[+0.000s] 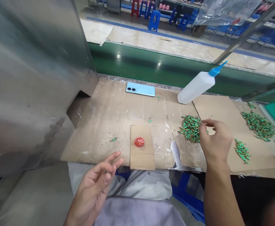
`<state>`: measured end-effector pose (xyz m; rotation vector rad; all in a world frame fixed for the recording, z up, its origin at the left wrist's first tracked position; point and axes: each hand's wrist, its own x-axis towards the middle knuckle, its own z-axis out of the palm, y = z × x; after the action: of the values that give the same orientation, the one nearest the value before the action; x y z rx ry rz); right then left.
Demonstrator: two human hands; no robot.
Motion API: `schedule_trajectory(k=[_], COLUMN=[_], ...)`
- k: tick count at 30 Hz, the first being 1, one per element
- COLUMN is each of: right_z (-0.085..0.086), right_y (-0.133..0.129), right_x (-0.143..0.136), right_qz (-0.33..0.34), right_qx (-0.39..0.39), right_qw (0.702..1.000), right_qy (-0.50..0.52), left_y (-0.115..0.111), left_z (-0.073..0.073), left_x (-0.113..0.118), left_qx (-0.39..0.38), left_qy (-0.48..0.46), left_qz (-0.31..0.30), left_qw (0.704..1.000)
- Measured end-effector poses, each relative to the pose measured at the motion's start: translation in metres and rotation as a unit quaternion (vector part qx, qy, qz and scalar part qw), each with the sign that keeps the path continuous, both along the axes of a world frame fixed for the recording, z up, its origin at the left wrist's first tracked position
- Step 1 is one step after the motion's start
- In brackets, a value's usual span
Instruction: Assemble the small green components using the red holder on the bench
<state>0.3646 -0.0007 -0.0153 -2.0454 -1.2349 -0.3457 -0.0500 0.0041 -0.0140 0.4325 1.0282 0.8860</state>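
Table [113, 110]: brown cardboard covering, matt, scuffed, smeared with white, ahead of the left hand [96, 183]
Cardboard piece [142, 160]: matt, ridged toward its lower end, right of the left hand
Red disc [139, 142]: smooth, glossy, wet-looking, between the hands
Green pieces [190, 128]: knobbly, green and gold-toned with small glints, beside the right hand [216, 141]
Tiny piece [105, 171]: in the left hand, finish too small to tell
Bottle [196, 88]: translucent white plastic, smooth, beyond the right hand
Metal panel [33, 78]: smooth, dull sheen, stained, left of the left hand
Trousers [146, 186]: grey cloth, matt, creased, between the hands
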Motion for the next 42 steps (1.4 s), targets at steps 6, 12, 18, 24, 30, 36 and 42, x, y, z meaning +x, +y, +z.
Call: schedule_trajectory(k=[6, 12, 18, 24, 30, 36, 42], right_z=[-0.005, -0.016, -0.013, -0.011, 0.015, 0.038, 0.029], right_y=[0.034, 0.08, 0.108, 0.109, 0.053, -0.008, -0.026], right_x=[-0.069, -0.095, -0.089, -0.087, -0.104, -0.138, -0.157], right_qz=[0.203, 0.222, 0.188, 0.188, 0.251, 0.406, 0.365], right_qx=[-0.099, -0.204, -0.253, -0.233, -0.154, -0.072, -0.021], right_qw=[0.974, 0.952, 0.948, 0.951, 0.94, 0.847, 0.756], right_qy=[0.028, 0.045, 0.042, 0.074, 0.175, 0.335, 0.543], left_y=[0.002, -0.007, -0.016, -0.013, -0.007, -0.006, -0.009], left_z=[0.004, 0.011, 0.019, 0.023, 0.019, 0.024, 0.027], left_x=[0.002, 0.001, 0.008, 0.015, 0.02, 0.032, 0.045], left_qx=[0.091, 0.1, 0.021, 0.025, 0.023, 0.075, 0.093], left_qy=[-0.008, 0.02, 0.037, 0.027, -0.015, 0.0, 0.016], left_qz=[-0.014, -0.029, 0.019, -0.004, -0.063, -0.092, -0.138], left_qw=[0.996, 0.994, 0.999, 0.999, 0.998, 0.993, 0.986])
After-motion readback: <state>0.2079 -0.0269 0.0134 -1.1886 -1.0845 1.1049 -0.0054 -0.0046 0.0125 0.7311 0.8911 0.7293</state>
